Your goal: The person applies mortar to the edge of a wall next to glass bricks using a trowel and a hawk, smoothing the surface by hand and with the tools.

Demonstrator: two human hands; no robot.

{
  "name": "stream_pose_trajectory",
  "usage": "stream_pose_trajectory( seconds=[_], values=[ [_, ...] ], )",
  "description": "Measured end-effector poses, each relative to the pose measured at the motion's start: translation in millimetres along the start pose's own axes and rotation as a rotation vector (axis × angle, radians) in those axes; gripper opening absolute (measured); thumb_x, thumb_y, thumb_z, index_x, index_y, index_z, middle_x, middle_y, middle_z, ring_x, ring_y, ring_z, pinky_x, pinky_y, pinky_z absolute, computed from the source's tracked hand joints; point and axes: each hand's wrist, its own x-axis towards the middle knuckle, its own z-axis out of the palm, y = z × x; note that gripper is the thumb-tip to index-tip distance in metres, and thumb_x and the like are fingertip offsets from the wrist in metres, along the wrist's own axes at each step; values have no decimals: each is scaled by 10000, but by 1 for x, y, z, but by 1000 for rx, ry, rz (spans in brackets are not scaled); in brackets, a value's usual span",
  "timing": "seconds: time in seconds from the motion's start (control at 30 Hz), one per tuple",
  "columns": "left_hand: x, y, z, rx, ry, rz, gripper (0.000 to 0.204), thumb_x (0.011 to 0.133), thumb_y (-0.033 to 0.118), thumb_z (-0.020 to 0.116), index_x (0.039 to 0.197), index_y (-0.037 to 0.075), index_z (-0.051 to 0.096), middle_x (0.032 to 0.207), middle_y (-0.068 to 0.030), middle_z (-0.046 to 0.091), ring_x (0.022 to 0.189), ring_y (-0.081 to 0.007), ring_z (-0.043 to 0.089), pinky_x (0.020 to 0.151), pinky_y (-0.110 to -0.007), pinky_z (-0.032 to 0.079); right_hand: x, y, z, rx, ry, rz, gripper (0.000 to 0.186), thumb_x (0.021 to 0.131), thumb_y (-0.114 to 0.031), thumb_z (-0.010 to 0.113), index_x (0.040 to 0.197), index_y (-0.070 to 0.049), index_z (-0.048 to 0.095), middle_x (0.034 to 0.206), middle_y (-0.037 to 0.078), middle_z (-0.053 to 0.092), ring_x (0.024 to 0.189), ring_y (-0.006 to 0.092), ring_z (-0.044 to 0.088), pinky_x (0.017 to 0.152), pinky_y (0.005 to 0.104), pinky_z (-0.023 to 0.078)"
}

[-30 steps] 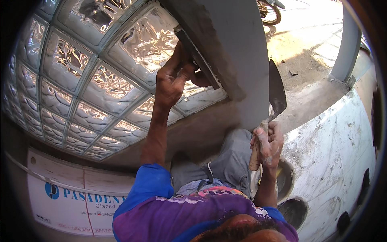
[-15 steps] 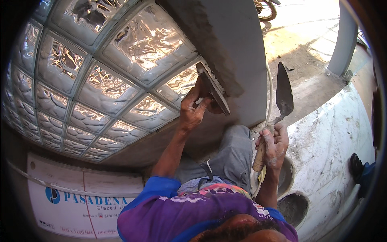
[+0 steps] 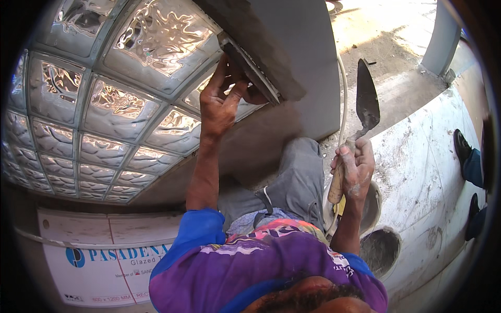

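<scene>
My left hand [image 3: 219,107] is closed round the grip of a flat plastering float [image 3: 253,73], its long face pressed to a strip of wet grey mortar [image 3: 284,78]. This strip runs along the edge of a glass block wall [image 3: 122,107], whose wavy panes catch the light. In my right hand [image 3: 357,169] is a pointed trowel [image 3: 368,99], gripped by its wooden handle with the dark blade upward, away from the wall. A little mortar stains the thumb of that hand.
A pale cable [image 3: 342,99] runs beside the grey wall edge [image 3: 313,68]. On the right lies a dusty white slab [image 3: 417,182] with a round hole [image 3: 381,253] near me. Another person's shoes [image 3: 461,145] are at its far side. A tile carton [image 3: 94,281] stands at the lower left.
My left hand has moved the float up and to the left along the mortar strip. My right hand still holds the trowel, nearly in place. More of the other person's feet shows.
</scene>
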Motion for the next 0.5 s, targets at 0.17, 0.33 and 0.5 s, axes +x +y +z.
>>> stream_pose_trajectory(
  seconds=[0.17,0.33,0.5],
  values=[
    [-31,-32,12,4,-17,-66,496,830,-69,578,1293,-32,404,1124,-105,551,1005,-183,566,834,-303,498,2,2,-9,-24,45,-1,190,876,-70,548,963,30,411,705,98,547,536,117,529,473,235,444],
    [-40,-44,16,-14,-8,-81,435,827,-94,556,1242,-38,437,1117,-113,554,997,-193,569,833,-316,487,6,6,-16,-65,55,-7,206,872,-129,554,945,14,425,745,97,562,540,128,540,469,246,457],
    [-36,-43,22,-22,12,-97,429,827,-93,554,1237,-36,441,1110,-116,556,994,-197,570,810,-307,494,7,6,-16,-36,69,28,200,879,-47,553,982,34,403,703,97,541,541,108,525,482,227,435]
  ],
)
